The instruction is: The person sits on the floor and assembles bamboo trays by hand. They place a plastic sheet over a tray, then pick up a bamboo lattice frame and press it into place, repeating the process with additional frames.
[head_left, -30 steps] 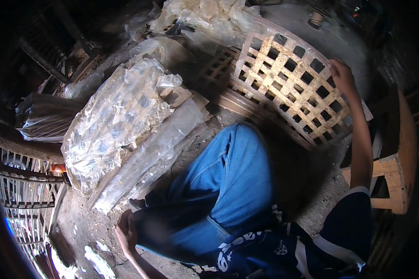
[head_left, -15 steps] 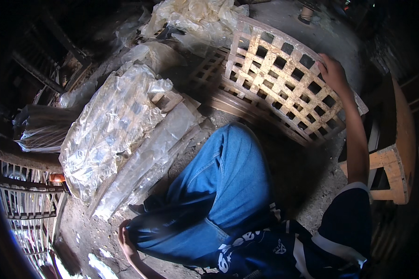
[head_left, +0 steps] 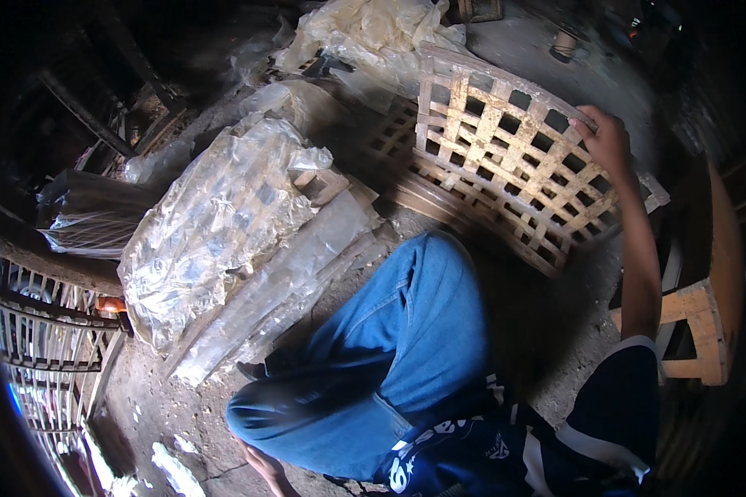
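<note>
A woven lattice panel of flat wooden or bamboo strips, worn and pale, stands tilted at the upper right. My right hand is closed over its wooden top edge, thumb on the near side. The panel's lower edge meets a second, darker lattice piece lying beneath it. Below my bent knee in blue jeans, my left hand is at the lower edge of the view. It rests against or under the leg, and its fingers are mostly hidden.
To the left lies a large plastic-wrapped bundle. Crumpled clear plastic sheeting is heaped at the back. A wooden stool-like piece stands at the right. Slatted bamboo work borders the left side.
The whole view has shifted slightly, moving the scene right and down. My left hand has slid from the knee's side to lower beneath it. My right hand keeps its grip on the panel.
</note>
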Available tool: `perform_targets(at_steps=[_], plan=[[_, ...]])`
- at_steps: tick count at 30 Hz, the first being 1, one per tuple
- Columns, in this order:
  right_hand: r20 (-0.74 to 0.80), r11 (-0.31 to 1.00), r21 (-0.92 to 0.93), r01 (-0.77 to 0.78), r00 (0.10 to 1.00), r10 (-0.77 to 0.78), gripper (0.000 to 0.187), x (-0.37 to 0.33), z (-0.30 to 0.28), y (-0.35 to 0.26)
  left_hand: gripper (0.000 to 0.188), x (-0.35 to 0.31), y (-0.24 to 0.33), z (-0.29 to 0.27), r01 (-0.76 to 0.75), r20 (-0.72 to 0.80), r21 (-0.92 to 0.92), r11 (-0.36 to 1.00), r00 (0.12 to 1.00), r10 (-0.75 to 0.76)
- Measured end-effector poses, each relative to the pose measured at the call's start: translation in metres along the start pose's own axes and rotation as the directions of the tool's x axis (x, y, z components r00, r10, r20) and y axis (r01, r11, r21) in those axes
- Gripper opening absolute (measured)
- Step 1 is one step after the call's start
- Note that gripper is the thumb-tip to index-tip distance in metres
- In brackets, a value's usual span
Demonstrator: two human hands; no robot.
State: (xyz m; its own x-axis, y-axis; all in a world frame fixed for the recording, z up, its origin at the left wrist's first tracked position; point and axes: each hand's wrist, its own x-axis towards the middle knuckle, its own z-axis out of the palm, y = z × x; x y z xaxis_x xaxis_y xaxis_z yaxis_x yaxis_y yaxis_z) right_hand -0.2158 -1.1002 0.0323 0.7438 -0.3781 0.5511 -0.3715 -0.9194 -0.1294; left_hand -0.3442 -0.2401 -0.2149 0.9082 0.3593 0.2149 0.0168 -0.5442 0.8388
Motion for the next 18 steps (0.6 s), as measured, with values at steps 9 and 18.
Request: perform_targets(at_steps=[9, 18], plan=[[-0.176, 0.969, 0.053, 0.243, 0.957, -0.230, 0.043, 0.064, -0.114, -0.068, 0.047, 0.071, 0.035, -0.043, -0.020, -0.089, 0.197, 0.980, 0.995, 0.039], [-0.207, 0.754, 0.400, 0.520, 0.853, -0.478, 0.035, 0.099, -0.165, -0.141, 0.056, 0.199, 0.316, 0.095, -0.420, 0.018, -0.322, 0.848, 0.893, 0.449]])
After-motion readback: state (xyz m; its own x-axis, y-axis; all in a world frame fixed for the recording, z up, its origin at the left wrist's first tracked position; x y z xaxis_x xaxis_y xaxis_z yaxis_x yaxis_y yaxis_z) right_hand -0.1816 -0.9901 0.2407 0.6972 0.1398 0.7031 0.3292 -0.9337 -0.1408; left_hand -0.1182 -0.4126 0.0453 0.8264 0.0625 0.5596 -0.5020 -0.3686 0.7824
